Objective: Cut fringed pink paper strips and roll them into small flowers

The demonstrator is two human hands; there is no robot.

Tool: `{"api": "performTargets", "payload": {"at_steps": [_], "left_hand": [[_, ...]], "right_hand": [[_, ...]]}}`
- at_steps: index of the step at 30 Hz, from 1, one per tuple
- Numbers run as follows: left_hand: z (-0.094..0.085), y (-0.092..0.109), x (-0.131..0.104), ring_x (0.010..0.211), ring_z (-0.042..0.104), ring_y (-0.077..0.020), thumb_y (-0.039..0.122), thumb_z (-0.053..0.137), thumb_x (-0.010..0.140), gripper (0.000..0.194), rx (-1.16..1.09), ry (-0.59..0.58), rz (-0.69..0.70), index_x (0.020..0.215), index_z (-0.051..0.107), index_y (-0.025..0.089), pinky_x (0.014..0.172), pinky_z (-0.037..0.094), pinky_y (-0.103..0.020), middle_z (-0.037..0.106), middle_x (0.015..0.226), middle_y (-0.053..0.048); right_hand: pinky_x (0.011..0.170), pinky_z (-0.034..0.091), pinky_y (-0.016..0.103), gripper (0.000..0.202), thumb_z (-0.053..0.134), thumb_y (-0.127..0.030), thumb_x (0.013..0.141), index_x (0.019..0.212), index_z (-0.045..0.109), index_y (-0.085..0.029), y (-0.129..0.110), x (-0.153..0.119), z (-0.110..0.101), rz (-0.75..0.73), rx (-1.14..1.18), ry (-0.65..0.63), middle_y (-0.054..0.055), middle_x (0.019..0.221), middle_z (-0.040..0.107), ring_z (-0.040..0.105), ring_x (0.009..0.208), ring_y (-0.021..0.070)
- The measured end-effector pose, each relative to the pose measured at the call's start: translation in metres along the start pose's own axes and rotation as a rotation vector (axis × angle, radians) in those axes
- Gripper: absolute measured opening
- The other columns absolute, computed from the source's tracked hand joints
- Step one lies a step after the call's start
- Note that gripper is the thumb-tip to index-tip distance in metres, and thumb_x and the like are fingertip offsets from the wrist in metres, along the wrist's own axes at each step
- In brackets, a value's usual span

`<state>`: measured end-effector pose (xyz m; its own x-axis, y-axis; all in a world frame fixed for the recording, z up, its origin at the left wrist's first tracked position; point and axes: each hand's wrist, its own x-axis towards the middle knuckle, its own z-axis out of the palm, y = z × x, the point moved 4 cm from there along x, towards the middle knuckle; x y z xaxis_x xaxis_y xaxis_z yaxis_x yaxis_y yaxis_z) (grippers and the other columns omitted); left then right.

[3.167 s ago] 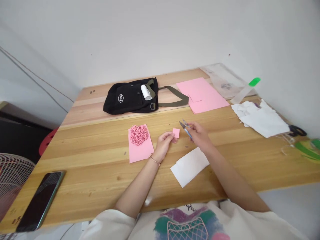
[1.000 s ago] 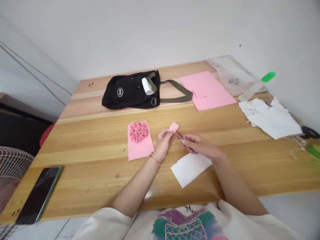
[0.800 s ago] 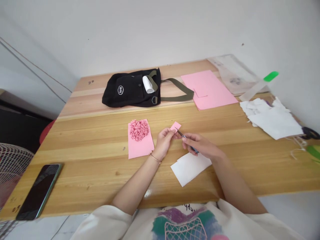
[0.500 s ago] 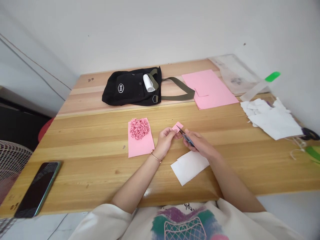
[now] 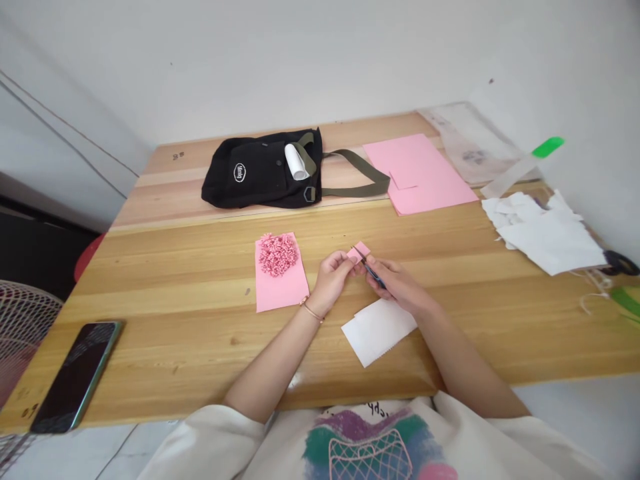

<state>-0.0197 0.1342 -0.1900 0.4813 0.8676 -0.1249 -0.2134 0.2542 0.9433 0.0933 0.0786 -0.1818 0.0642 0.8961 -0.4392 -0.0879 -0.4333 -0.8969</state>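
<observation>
Between the fingers of my left hand (image 5: pixel 334 280) is a small piece of pink paper (image 5: pixel 359 251). My right hand (image 5: pixel 396 283) is closed round a pair of scissors (image 5: pixel 374 273), whose blades lie at the pink piece. Below the hands a folded white paper (image 5: pixel 376 333) rests on the table, partly under my right wrist. To the left of my left hand, a pink sheet (image 5: pixel 283 293) carries a heap of curly pink pieces (image 5: pixel 278 255).
A black bag (image 5: pixel 260 173) with a white roll (image 5: pixel 296 163) lies behind. Larger pink sheets (image 5: pixel 425 173) are at the back right, near torn white paper (image 5: pixel 545 233). A phone (image 5: pixel 77 377) lies at the front left edge of the wooden table (image 5: pixel 190 333).
The scissors' blades have shifted slightly at the small pink piece and look closer together. The whole view has tilted a little; the other objects rest as before.
</observation>
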Motion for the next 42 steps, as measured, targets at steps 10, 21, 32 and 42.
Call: {"api": "performTargets", "payload": {"at_steps": [10,21,32,42], "left_hand": [[-0.0017,-0.0010,0.0007,0.057,0.046,-0.0085,0.026,0.059,0.072,0.018,0.028,0.006,0.005,0.060,0.052,0.016,0.062,0.036,-0.023,0.056,0.059,0.002],[-0.0022,-0.0061,0.0030,0.057,0.048,-0.0089,0.026,0.060,0.072,0.018,-0.006,-0.006,0.004,0.060,0.051,0.016,0.061,0.037,-0.023,0.058,0.059,0.002],[-0.0029,-0.0087,0.0030,0.061,0.052,-0.0102,0.024,0.060,0.073,0.018,-0.031,-0.020,0.006,0.060,0.050,0.016,0.063,0.038,-0.024,0.058,0.060,0.002],[-0.0032,-0.0094,0.0039,0.061,0.051,-0.0101,0.025,0.059,0.073,0.018,-0.024,-0.016,0.006,0.060,0.049,0.016,0.064,0.038,-0.024,0.057,0.058,0.002]], "right_hand": [[0.034,0.014,0.020,0.043,0.054,-0.061,0.075,0.076,0.054,-0.018,0.0021,0.0008,-0.0007,-0.015,0.037,-0.029,-0.008,0.049,0.036,0.023,0.034,0.0033],[0.033,0.012,0.020,0.038,0.053,-0.055,0.080,0.074,0.054,-0.017,0.0008,-0.0001,0.0009,-0.024,0.084,-0.044,-0.009,0.050,0.032,0.021,0.032,0.0019],[0.032,0.011,0.020,0.038,0.053,-0.054,0.080,0.074,0.055,-0.016,-0.0010,-0.0009,0.0012,-0.021,0.073,-0.033,-0.009,0.050,0.031,0.021,0.033,0.0020],[0.032,0.011,0.020,0.041,0.054,-0.056,0.078,0.074,0.055,-0.016,-0.0007,-0.0006,0.0013,-0.025,0.067,-0.034,-0.009,0.051,0.031,0.021,0.034,0.0022]]}}
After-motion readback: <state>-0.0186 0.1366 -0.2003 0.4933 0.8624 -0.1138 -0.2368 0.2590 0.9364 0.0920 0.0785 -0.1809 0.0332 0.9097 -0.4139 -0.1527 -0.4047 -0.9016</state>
